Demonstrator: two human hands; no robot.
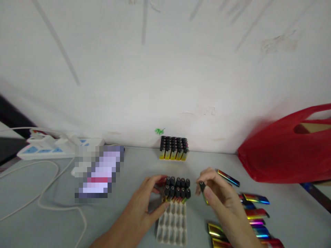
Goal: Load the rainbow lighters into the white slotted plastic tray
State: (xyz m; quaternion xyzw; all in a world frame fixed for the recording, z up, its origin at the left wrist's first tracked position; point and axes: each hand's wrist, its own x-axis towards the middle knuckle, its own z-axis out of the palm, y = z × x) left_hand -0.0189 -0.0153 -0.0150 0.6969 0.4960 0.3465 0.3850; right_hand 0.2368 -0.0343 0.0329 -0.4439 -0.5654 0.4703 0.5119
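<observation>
A white slotted tray (172, 225) lies in front of me. Two rows of black-topped lighters (178, 187) stand upright in its far end, while its near slots hold nothing. My left hand (148, 198) grips the tray's left side, thumb and fingers around the end lighters. To the right of the tray and apart from it, my right hand (219, 193) pinches a single lighter (202, 187) between thumb and fingers, black top up and tilted. Several shiny multicoloured lighters (256, 213) lie loose beside and partly behind my right forearm.
A full block of upright lighters (173, 148) stands against the wall. At left are a pixelated phone-like screen (102, 172), a power strip (51, 148) and loose white cables (58, 168). A red bag (279, 155) sits at right. One lighter (229, 178) lies behind my right hand.
</observation>
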